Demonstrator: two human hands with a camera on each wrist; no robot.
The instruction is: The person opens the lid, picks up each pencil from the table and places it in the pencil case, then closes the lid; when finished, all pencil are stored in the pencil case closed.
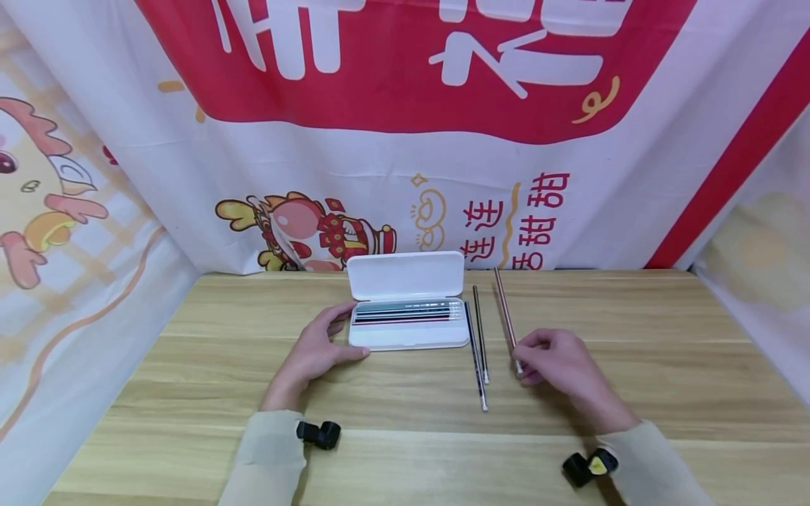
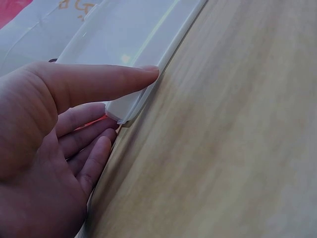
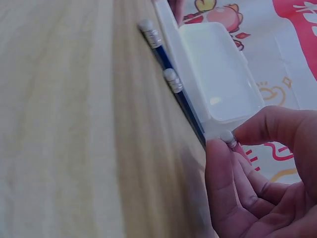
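Observation:
A white pencil case (image 1: 410, 339) lies with its lid (image 1: 406, 276) raised, and several pencils (image 1: 405, 312) lie side by side in it. My left hand (image 1: 316, 348) holds the case's left end, thumb on the front edge and fingers around the end and back. Between thumb and fingertips, my right hand (image 1: 560, 362) pinches a reddish pencil (image 1: 505, 309) near its eraser end (image 3: 228, 138); its other end points away from me. Two dark pencils, one nearer the case (image 1: 475, 351) and one beside it (image 1: 480, 330), lie between case and right hand, erasers toward me.
A wooden table (image 1: 392, 464) carries everything. Behind its far edge hangs a white and red printed cloth (image 1: 392, 161), close behind the raised lid. More printed cloth (image 1: 82, 302) hangs along the left side.

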